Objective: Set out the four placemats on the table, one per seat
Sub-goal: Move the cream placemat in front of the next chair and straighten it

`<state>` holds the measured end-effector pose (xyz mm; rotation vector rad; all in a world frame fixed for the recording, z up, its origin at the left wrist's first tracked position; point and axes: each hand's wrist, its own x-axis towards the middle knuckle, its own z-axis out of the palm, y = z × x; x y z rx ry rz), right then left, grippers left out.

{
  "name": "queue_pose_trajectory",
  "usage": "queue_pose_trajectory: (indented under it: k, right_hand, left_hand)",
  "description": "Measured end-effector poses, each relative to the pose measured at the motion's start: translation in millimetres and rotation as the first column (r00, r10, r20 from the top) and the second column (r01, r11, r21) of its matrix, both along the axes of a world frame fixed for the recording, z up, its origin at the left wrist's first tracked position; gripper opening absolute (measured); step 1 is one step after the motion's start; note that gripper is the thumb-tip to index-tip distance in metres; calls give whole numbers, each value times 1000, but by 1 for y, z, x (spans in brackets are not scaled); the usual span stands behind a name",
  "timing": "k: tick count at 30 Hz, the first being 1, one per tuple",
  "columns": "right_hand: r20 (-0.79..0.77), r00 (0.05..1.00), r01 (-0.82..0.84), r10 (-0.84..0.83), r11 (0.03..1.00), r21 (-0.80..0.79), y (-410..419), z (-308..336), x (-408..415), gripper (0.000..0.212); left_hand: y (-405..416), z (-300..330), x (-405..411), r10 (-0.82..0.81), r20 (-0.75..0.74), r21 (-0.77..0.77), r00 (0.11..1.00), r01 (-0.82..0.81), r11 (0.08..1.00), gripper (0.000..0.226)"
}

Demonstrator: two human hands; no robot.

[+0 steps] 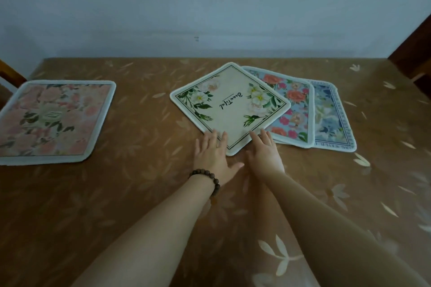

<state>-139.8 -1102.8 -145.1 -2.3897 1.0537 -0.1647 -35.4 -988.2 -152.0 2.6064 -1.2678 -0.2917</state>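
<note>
From the head camera, 1 pink mat [54,121] already lies flat at the left end of the table [144,193], well apart from the others, as if its seat is served. The other 3 sit fanned in an overlapping pile near the middle: a cream mat [229,106] on top, turned cornerwise, a blue rose mat [292,109] under it, and a pale blue mat [332,116] lowest at the right.

The left hand [213,155], with a bead bracelet [210,178] at its wrist, rests flat with straight fingers touching the cream mat's near left edge. The right hand [264,152] lies likewise, fingers spread over the near right edge. Neither hand pinches anything. With both hands flanking the near corner, the person seems ready to slide or lift this top mat off the pile.
</note>
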Motion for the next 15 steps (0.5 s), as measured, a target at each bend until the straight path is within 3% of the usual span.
queue_pose_trajectory:
  k: [4,9,15]
  right_hand:
    - [20,998,-58,60,996,-71,-22,-17,15,57]
    - [126,986,-91,109,986,-142,-24,-25,21,34]
    - [95,975,-178,199,965,-191,7,-25,12,30]
  left_hand:
    - [-24,-18,8,12,13,-89,1000,-11,996,86]
    - [-30,-24,20,-37,27,-180,999,41,983,47]
    - [9,-21,23,-73,-15,-166,997,69,984,46]
